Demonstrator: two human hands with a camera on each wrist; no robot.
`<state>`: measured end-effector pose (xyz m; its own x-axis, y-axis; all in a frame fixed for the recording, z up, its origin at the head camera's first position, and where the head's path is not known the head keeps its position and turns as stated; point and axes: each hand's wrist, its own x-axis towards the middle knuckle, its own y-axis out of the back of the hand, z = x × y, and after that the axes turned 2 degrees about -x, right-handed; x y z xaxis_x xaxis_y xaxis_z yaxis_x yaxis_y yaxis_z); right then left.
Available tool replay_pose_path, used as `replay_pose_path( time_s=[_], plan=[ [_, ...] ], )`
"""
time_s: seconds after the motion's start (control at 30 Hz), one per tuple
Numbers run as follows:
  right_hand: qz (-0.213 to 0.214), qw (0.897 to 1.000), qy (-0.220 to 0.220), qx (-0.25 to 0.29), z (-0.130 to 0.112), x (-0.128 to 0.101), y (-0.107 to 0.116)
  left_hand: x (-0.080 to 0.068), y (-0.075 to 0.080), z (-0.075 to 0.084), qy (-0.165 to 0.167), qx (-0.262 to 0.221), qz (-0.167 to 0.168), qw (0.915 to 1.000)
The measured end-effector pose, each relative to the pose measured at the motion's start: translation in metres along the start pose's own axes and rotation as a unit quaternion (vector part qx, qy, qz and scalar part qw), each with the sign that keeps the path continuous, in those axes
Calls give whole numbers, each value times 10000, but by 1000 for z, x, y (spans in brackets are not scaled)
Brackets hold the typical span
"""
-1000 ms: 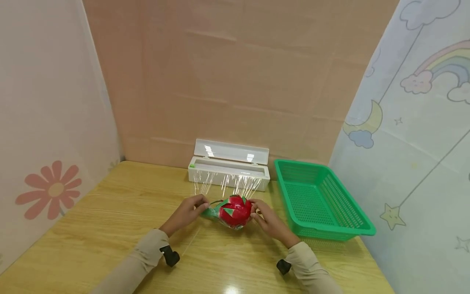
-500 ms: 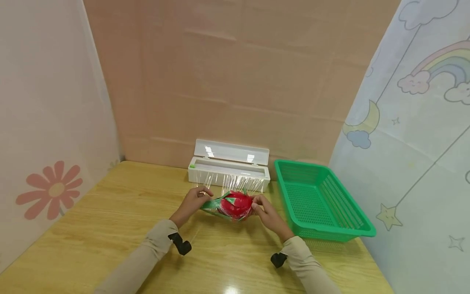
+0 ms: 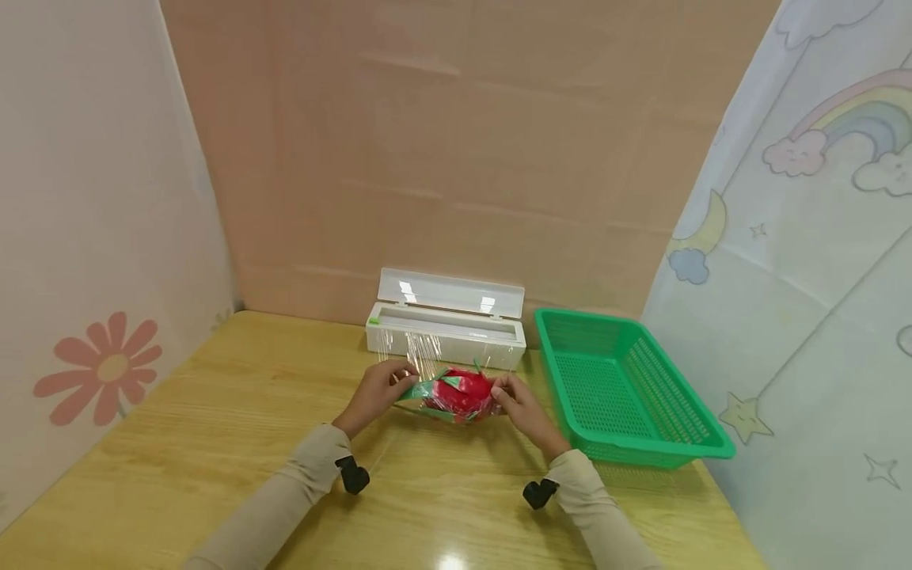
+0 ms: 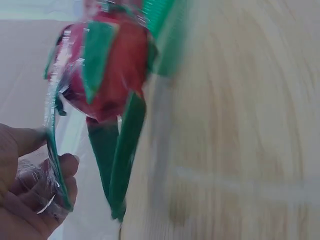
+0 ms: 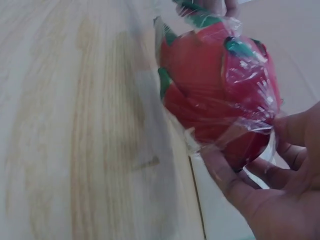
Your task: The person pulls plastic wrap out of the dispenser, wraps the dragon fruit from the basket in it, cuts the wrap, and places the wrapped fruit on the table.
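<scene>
Pink wall stands at the back, and a yellow wooden surface sits in front of it. On the far side of the surface is a white wrap box with its lid up. Clear wrap comes out of the box and runs down to a red toy fruit with green leaves. The fruit is in the middle of the surface, just in front of the box, and the clear wrap goes over it.

The left hand is on the left side of the fruit. Its fingers pinch the wrap there, next to a long green leaf. In the left wrist view you can see crumpled wrap inside the curled fingers.

The right hand is on the right side of the fruit. Its fingers curl round the fruit and pinch the wrap against it, as the right wrist view shows.

A green basket with little holes sits on the surface to the right, near the right hand but not touching it. A white curtain with a rainbow and clouds hangs on the right side.
</scene>
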<state>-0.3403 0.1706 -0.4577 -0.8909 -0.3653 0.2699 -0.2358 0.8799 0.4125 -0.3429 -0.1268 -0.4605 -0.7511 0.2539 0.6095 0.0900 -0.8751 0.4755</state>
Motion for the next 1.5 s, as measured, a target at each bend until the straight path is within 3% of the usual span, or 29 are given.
replay_pose_path(
  time_s=[0.13, 0.23, 0.33, 0.4, 0.47, 0.53, 0.6, 0.67, 0.77, 0.87, 1.1, 1.3, 1.4, 1.5],
  plan=[
    [-13, 9999, -105, -8, -1, 2, 0, 1, -1, 3, 312, 488, -503, 9971],
    [-4, 9997, -231, 17, 0, 3, -1, -2, -3, 5, 638, 587, -953, 9917],
    [25, 9993, -373, 42, 1, 3, -2, -5, -4, 10, 634, 844, -1026, 9891],
    [49, 9990, -438, 40, 1, 3, -2, -7, -7, 15, 198, 1273, -899, 9876],
    [73, 9987, -508, 44, 2, 3, -1, -6, -12, 22, -568, 1875, -778, 9775],
    [125, 9984, -560, 17, 2, 4, 0, -4, -19, 29, -1399, 2394, -774, 9577],
    [184, 9982, -565, 16, 1, 5, 1, -1, -27, 36, -1992, 2740, -935, 9362],
    [177, 9985, -521, 31, 0, 6, 2, 1, -35, 39, -2143, 3051, -1154, 9207],
    [118, 9987, -483, 94, -2, 8, 2, 3, -45, 37, -1838, 3364, -1353, 9136],
    [173, 9983, -526, 152, -1, 8, 2, 6, -52, 34, -1509, 3407, -1409, 9172],
    [525, 9956, -755, 167, 0, 7, -3, 14, -56, 27, -1203, 2919, -1600, 9353],
    [775, 9939, -726, 293, -9, 14, -7, 29, -44, 20, -1062, 2255, -1721, 9530],
    [887, 9931, -659, 399, -9, 20, -5, 37, -35, 15, -675, 1640, -1889, 9659],
    [946, 9920, -623, 562, -5, 24, -5, 43, -25, 12, -277, 1120, -2036, 9722]
  ],
)
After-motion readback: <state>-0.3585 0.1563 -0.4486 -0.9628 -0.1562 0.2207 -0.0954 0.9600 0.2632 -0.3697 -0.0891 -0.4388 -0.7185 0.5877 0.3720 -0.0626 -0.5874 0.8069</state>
